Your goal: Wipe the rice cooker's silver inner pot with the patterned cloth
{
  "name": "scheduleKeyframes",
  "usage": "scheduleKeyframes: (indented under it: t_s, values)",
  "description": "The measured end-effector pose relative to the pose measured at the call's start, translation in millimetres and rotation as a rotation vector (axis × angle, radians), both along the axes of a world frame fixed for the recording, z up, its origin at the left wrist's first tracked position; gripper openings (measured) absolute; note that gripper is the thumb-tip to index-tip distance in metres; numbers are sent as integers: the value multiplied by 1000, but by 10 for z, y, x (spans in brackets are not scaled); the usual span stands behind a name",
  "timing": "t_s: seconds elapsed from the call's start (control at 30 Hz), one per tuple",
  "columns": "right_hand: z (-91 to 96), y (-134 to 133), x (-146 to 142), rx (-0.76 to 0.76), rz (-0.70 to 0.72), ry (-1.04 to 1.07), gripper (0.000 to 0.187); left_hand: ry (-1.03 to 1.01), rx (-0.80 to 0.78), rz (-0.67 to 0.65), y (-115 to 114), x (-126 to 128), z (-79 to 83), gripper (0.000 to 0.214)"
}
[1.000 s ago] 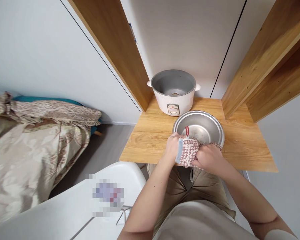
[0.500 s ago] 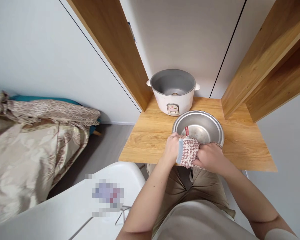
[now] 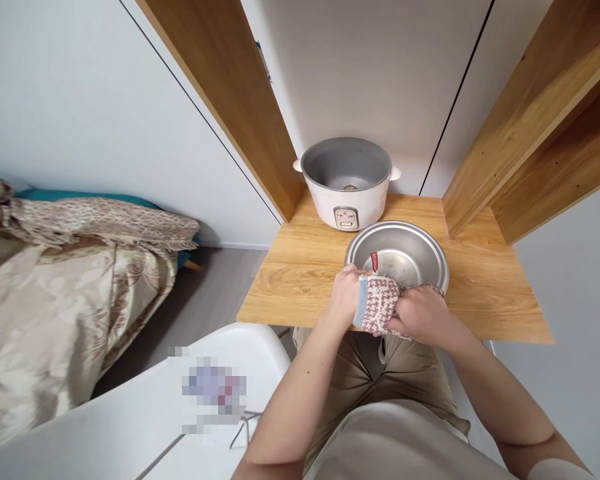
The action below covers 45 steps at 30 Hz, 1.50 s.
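Note:
A silver metal inner pot (image 3: 397, 241) rests on the wooden desk top, close to its front edge. Over the near rim lies a brown-and-white patterned cloth (image 3: 381, 303) with a blue-grey edge and a small red tag. My right hand (image 3: 423, 313) is closed around the bunched cloth at the pot's near side. At the left, my left hand (image 3: 347, 293) is closed by the near-left rim, its fingers partly hidden, gripping the cloth. Just behind the pot stands a white rice cooker body (image 3: 349, 200), lidless, its grey inside bare.
Wooden uprights (image 3: 240, 120) flank the desk top (image 3: 290, 280), with a pale wall behind. A white chair (image 3: 260, 340) stands at the lower left, carrying a blurred item. Beyond it is a bed with a patterned cover (image 3: 85, 300).

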State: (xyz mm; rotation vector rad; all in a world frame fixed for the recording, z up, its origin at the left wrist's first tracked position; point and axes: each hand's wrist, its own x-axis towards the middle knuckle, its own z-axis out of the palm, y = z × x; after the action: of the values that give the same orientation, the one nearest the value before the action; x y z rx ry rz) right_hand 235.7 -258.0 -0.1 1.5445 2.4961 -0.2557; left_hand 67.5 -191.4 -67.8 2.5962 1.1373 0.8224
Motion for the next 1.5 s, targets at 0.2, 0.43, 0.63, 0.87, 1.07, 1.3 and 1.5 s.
scheduleKeyframes:
  t_s: [0.2, 0.43, 0.63, 0.87, 1.07, 1.3, 1.5]
  values:
    - [-9, -19, -35, 14, -14, 21, 40, 6, -16, -15, 42, -13, -9, 35]
    - [-34, 21, 111, 9, 50, 4, 39, 76, 40, 8, -7, 6, 18, 23]
    - [-15, -4, -33, 34, 3, 10, 40, 23, -14, 16, 25, -3, -39, 30]
    - [-1, 8, 63, -16, 25, 3, 40, 44, 9, -5, 16, 2, -19, 26]
    - [1, 8, 39, -11, 5, -17, 40, 35, -22, 17, -7, 25, -23, 27]
    - [-30, -8, -14, 28, 11, 20, 40, -1, -35, -7, 40, -6, -96, 29]
    - [-39, 30, 176, 2, 79, 25, 39, 50, 29, -1, -34, -17, 44, 21]
